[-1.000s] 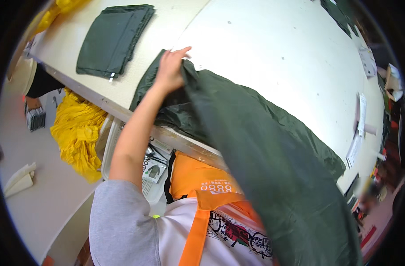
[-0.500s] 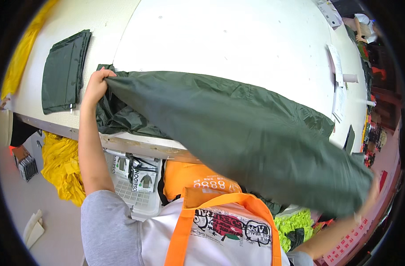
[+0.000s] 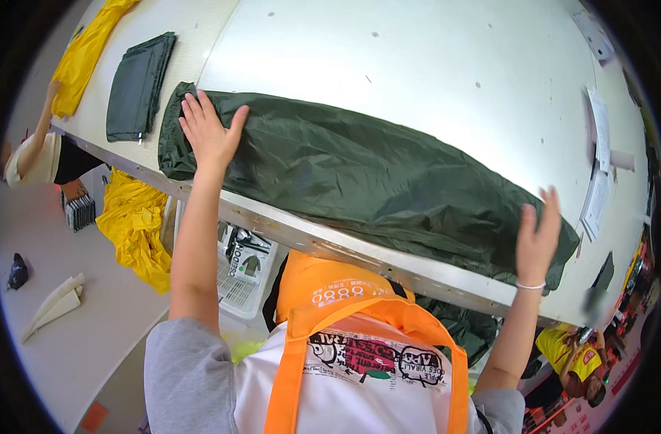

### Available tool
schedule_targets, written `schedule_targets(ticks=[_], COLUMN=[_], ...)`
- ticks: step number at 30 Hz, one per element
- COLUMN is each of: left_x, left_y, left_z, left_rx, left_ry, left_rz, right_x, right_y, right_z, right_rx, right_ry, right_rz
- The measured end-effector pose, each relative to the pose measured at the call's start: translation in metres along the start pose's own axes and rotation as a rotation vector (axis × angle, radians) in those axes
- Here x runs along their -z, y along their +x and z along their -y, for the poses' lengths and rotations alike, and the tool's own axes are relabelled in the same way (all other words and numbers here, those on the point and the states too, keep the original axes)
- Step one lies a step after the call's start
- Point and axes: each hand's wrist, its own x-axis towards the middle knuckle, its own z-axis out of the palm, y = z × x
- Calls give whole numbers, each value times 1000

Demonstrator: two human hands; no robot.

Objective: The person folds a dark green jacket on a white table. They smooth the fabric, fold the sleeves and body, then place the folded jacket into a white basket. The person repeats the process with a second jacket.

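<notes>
A long dark green garment [image 3: 367,173], of thin shiny cloth and folded into a strip, lies along the table's near edge. My left hand [image 3: 211,137] rests flat on its left end, fingers spread. Over the right end is my right hand [image 3: 539,242], fingers stretched out and slightly blurred; whether it touches the cloth I cannot tell. Neither hand grips anything. Left of the garment sits a neat stack of folded dark green pieces [image 3: 139,90].
The white table [image 3: 417,65] carries yellow cloth [image 3: 88,61] at the far left, near another person's arm [image 3: 40,134], and papers [image 3: 598,166] at right. Below stand a white basket [image 3: 233,289] of packages and a yellow cloth heap [image 3: 135,224]. Another person in yellow [image 3: 576,362] is at lower right.
The garment's near layer, held up at both ends before, now lies down on the table. Both hands have let go of the cloth and spread their fingers. My view has shifted.
</notes>
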Motion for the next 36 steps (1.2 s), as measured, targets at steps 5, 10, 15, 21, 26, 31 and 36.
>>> schedule_targets(ticks=[5, 10, 15, 21, 26, 31, 36], left_x=[-56, -85, -89, -52, 48, 5, -24], left_y=[-6, -16, 1, 31, -93, -150, -161], left_z=[9, 8, 1, -50, -236, -312, -312], left_rx=[44, 54, 36, -90, -552, -566, -548], left_ry=[90, 35, 23, 186, -459, -438, -366], left_rz=[339, 302, 278, 218, 308, 399, 349], right_x=[-75, -140, -155, -135, -107, -121, -105], right_y=[-44, -84, -83, -87, -140, -173, -176], right_z=[-2, -39, -43, -74, -115, -155, -161], right_rx=[-78, -145, -157, -326, -893, -1358, -1361], right_ry=[-407, -158, -113, 232, -80, 583, 1656], right_rz=[383, 207, 141, 36, -449, -594, -645])
